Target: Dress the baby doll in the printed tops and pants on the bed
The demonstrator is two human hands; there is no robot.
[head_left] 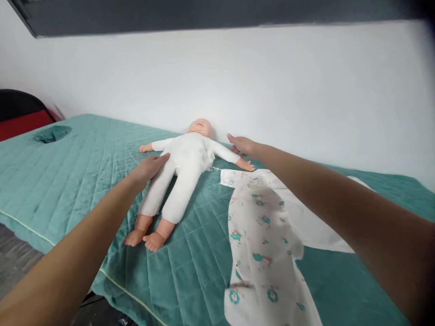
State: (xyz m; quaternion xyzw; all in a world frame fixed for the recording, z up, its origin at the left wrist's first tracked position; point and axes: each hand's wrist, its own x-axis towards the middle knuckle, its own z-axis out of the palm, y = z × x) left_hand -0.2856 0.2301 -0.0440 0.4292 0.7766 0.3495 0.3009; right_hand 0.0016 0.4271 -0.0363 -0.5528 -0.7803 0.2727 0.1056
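A baby doll (190, 151) with a white cloth body lies on its back on the green quilted cover, arms spread and head toward the wall. My left hand (149, 168) is at the doll's hip and upper leg, fingers stretched out and thumb side up. Over the doll's outstretched arm on the right, my right hand (242, 145) hovers with its fingers extended, holding nothing; whether it touches the arm I cannot tell. Right of the doll, a white printed baby garment (261, 244) lies spread out, its short sleeve near the doll's hand.
A plain white cloth (316, 222) lies partly under the garment and my right forearm. The green quilted cover (190, 276) has a round hole (52, 134) at far left. A white wall (288, 90) stands behind, and a red and black chair (23, 115) at the left edge.
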